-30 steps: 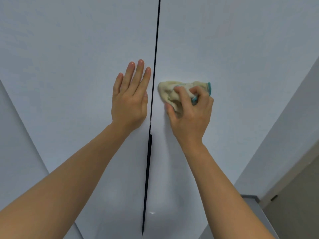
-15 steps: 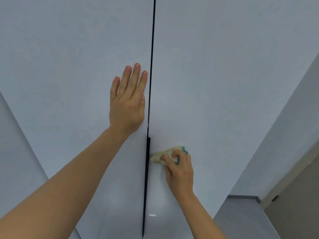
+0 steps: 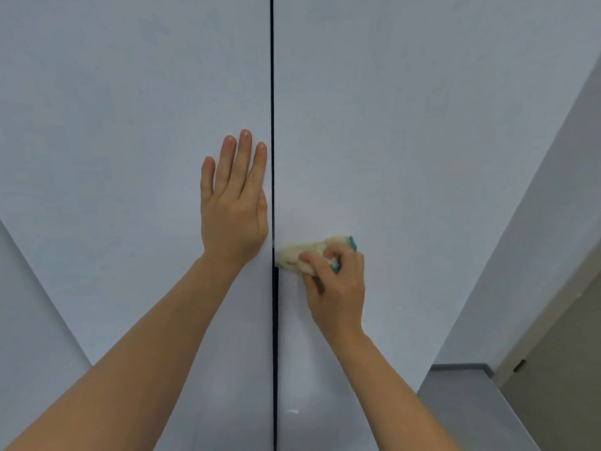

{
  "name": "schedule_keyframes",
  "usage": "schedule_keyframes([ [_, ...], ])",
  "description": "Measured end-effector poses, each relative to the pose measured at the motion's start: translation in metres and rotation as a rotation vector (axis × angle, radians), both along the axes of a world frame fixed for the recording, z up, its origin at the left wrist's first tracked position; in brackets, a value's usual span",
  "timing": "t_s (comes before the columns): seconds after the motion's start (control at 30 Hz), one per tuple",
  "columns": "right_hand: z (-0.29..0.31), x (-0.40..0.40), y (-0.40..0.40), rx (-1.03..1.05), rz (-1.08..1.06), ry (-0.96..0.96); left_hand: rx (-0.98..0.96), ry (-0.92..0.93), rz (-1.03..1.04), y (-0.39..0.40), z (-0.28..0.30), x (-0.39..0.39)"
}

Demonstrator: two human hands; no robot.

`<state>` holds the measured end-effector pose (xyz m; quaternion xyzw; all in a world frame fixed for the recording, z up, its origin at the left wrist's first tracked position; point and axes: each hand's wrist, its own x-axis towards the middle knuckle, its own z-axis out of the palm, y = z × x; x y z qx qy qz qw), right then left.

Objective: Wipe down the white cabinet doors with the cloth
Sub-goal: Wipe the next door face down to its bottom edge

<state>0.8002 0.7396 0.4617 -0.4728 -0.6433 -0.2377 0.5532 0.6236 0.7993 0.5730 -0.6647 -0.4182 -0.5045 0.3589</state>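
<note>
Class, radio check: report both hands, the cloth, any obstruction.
Left hand flat, open on left door. Right hand shut on cloth, pressed to right door beside the centre gap. Nothing blocking.

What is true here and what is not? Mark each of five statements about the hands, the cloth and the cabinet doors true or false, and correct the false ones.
1. The right hand grips a bunched cream cloth with blue trim. True.
2. The cloth is on the left door. False: it is on the right door, just beside the dark gap between the doors.
3. The left hand lies flat and open on the left door. True.
4. The left hand holds a second cloth. False: it holds nothing.
5. The doors stand wide open. False: both are closed, with only a thin gap between them.
</note>
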Motion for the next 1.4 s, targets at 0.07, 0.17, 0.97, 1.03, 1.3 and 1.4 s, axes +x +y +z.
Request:
schedule_keyframes([
  [0.07,-0.059,-0.005,-0.010,-0.156,0.014,-0.070,-0.019,-0.003,0.005,-0.003,0.001,0.000],
  [0.17,-0.103,-0.009,-0.022,-0.317,0.050,-0.025,-0.068,0.030,0.008,-0.006,0.002,-0.004],
  [0.97,-0.080,0.121,-0.043,-0.311,-0.061,0.380,-0.573,0.159,-0.096,-0.087,-0.114,0.081],
  [1.03,-0.079,0.156,-0.041,-0.265,-0.119,0.526,-0.580,0.161,-0.058,-0.085,-0.114,0.080],
  [1.3,-0.083,0.177,-0.036,-0.188,-0.262,0.780,-0.619,0.038,-0.029,-0.107,-0.124,0.096],
  [1.4,-0.099,0.151,-0.040,-0.286,-0.198,0.663,-0.661,0.047,-0.038,-0.111,-0.136,0.098],
])
